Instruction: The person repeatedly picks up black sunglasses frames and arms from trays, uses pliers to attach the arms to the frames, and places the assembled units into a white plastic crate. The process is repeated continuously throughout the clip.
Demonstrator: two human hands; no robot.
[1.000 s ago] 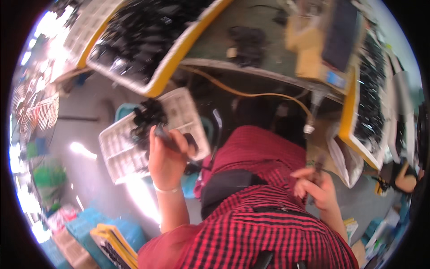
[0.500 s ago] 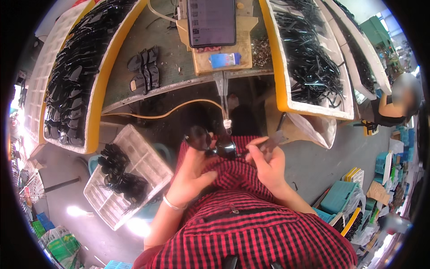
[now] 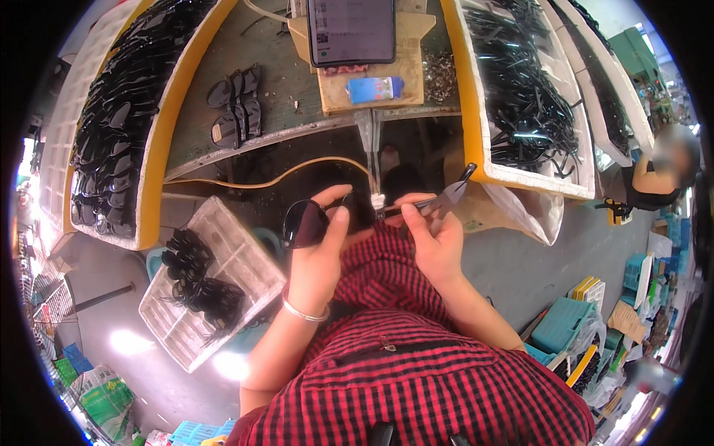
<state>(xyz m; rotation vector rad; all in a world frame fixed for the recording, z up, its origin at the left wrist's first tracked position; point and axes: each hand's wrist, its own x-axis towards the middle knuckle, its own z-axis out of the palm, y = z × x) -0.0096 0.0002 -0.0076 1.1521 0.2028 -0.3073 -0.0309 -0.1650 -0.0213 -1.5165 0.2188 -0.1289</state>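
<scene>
My left hand (image 3: 320, 256) grips a dark sunglasses front (image 3: 306, 221) by its lens, held over my lap in front of the bench edge. A bracelet sits on that wrist. My right hand (image 3: 433, 239) pinches a black temple arm (image 3: 446, 197) and holds its end against the right side of the sunglasses front. A thin vertical tool (image 3: 372, 152) hangs from the bench just above the point where the two parts meet. Both hands are close together, nearly touching.
The green workbench (image 3: 297, 89) carries several dark lenses (image 3: 234, 104), a wooden block with a tablet (image 3: 351, 30) and a blue card. Yellow-rimmed trays of black parts (image 3: 111, 126) and temple arms (image 3: 528, 97) flank it. A white tray (image 3: 212, 282) with frames lies low left. Another person (image 3: 662, 175) sits far right.
My left hand came up from the white tray with a sunglasses front. Both hands met in front of the bench, and the view swung to centre on it.
</scene>
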